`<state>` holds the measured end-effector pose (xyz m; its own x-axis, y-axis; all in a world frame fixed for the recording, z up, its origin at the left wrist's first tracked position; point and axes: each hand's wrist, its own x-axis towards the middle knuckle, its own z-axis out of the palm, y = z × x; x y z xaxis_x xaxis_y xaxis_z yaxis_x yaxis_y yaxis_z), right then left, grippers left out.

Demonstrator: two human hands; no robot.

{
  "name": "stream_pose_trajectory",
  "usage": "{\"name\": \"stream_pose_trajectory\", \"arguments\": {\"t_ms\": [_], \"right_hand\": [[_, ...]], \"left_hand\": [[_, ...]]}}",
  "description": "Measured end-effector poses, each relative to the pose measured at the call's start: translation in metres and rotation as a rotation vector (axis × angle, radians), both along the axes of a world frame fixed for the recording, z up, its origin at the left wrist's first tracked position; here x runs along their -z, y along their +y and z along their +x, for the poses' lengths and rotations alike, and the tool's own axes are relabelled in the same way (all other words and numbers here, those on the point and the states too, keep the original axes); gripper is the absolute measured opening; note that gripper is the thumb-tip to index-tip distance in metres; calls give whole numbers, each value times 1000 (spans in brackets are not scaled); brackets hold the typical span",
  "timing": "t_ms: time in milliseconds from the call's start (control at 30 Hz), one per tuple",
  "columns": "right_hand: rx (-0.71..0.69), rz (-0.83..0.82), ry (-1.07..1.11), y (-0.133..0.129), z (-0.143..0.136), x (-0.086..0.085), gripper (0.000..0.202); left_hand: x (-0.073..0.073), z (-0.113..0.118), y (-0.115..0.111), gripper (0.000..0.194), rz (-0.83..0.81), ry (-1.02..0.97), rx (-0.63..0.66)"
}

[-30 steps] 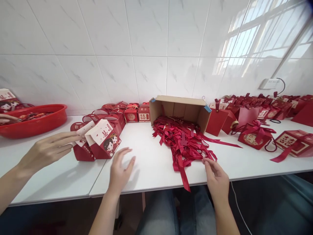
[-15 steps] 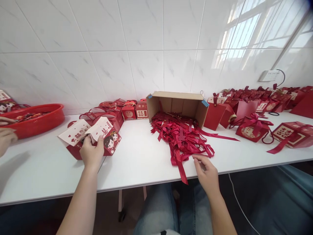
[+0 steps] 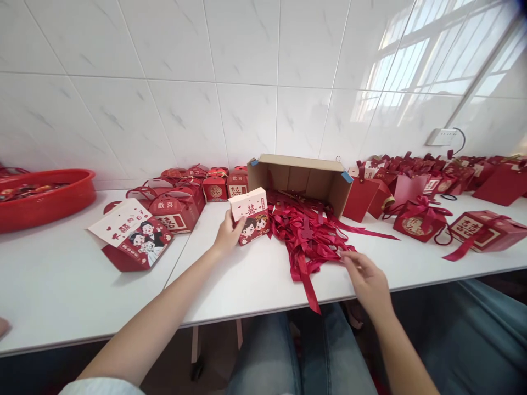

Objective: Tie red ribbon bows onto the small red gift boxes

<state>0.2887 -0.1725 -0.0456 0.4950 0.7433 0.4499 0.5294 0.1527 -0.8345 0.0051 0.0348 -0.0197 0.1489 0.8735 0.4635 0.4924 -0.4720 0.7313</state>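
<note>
A small red and cream gift box [image 3: 254, 219] with cartoon figures is tilted up off the table in my left hand [image 3: 229, 233], thumb on its front and fingers behind. At the right edge of a tangled heap of red ribbons [image 3: 307, 236], my right hand [image 3: 368, 280] has thumb and fingers drawn together on a ribbon; the fingertips are partly hard to make out. The heap spills from a cardboard box [image 3: 300, 161] lying on its side. Left of my left arm stands a similar gift box [image 3: 138, 236] with a cartoon couple on it.
Red handled boxes [image 3: 179, 206] stand behind on the left, beside a red basin [image 3: 49, 200] of wrapped sweets. Ribboned boxes [image 3: 420, 219] and many red bags crowd the right side. Another person's fingertip [image 3: 3, 326] shows at the left edge of the white table [image 3: 82, 307].
My left hand has carried one gift box rightward from beside the other, toward the ribbons. My right hand has shifted slightly right along the heap. The other person's hand has left the basin.
</note>
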Motion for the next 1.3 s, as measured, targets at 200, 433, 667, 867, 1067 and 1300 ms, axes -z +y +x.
{"name": "stream_pose_trajectory", "arguments": {"t_ms": [200,433,667,867,1067,1300], "right_hand": [[-47,-85,-279,92,0,-60,27],[9,-301,-421,219,0,-58,35],[-118,-493,-520,283,5,-40,33],[-75,-618,-455,299,4,-36,30],[-47,-472,-245,288,11,-33,25],[-104,-116,230,260,24,-32,13]], "left_hand": [[24,6,9,48,5,34,58],[25,2,12,48,-7,39,85],[26,-2,13,45,-10,86,77],[27,-2,12,43,-54,85,88],[29,-2,14,42,-67,52,96],[30,-1,17,42,-67,-65,133]]}}
